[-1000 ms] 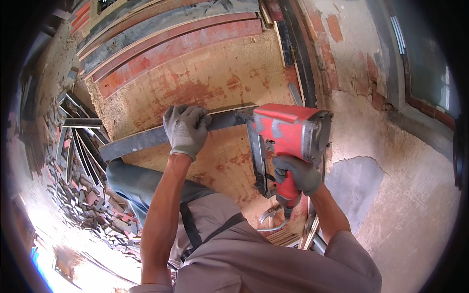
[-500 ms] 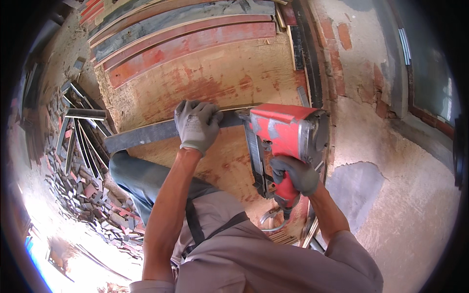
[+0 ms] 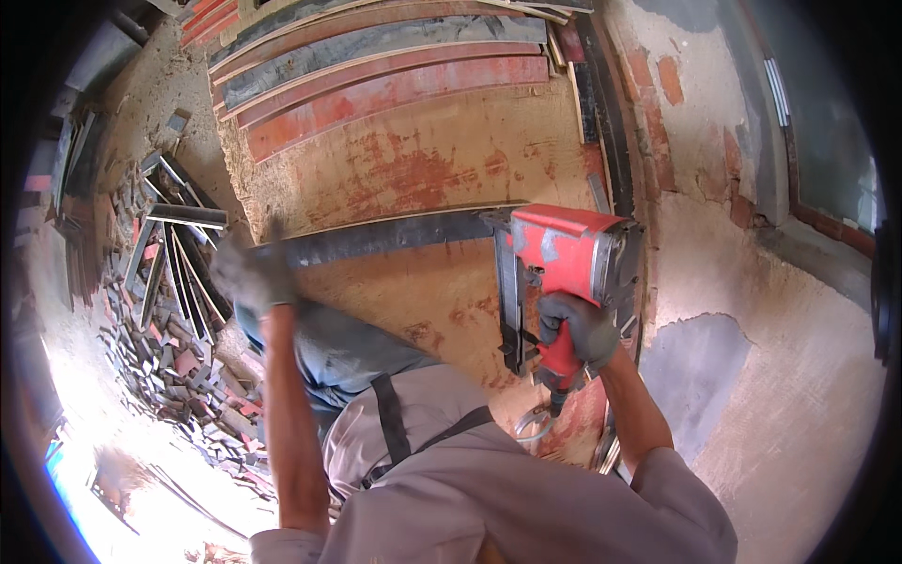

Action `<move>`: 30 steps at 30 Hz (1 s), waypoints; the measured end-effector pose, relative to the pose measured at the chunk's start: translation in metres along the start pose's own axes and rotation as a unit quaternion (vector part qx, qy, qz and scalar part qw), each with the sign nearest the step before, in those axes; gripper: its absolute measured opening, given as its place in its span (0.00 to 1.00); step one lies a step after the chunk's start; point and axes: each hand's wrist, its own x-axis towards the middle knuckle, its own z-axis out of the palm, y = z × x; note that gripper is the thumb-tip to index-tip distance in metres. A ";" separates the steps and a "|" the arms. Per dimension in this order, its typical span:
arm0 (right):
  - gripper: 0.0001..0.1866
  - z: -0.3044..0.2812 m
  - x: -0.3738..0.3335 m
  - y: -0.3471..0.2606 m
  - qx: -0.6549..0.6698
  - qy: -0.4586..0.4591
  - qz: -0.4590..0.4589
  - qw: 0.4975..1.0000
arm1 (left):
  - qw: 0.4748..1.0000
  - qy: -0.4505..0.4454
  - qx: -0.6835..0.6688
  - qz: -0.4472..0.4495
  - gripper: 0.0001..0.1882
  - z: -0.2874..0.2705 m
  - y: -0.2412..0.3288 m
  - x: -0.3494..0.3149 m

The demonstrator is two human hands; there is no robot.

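In my right hand [image 3: 578, 329], gloved in grey, is the handle of a red nail gun [image 3: 556, 252]. The gun's nose meets the right end of a long dark wooden strip [image 3: 395, 231], which stands on edge across the plywood board [image 3: 404, 310]. A black magazine [image 3: 510, 305] runs down from the nose, and an air hose [image 3: 534, 423] leaves the handle's lower end. My left hand [image 3: 252, 273], also gloved, is at the strip's left end. Motion smears its fingers, so whether they touch or grip the strip cannot be made out.
Red and dark boards [image 3: 395, 89] lie in rows on the far side of the plywood. To the left are black-edged strips [image 3: 183, 244] and a heap of wood offcuts [image 3: 197, 376]. A patched wall [image 3: 700, 273] with a window [image 3: 832, 122] rises on the right.
My left hand has slid from the middle of the strip to its left end. The nail gun stays at the strip's right end, and the whole view has shifted slightly.
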 end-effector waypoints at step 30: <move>0.12 0.008 -0.014 0.021 0.083 0.046 0.019 0.995 | 0.599 -0.398 -0.504 -0.479 0.17 0.008 -0.031 -0.015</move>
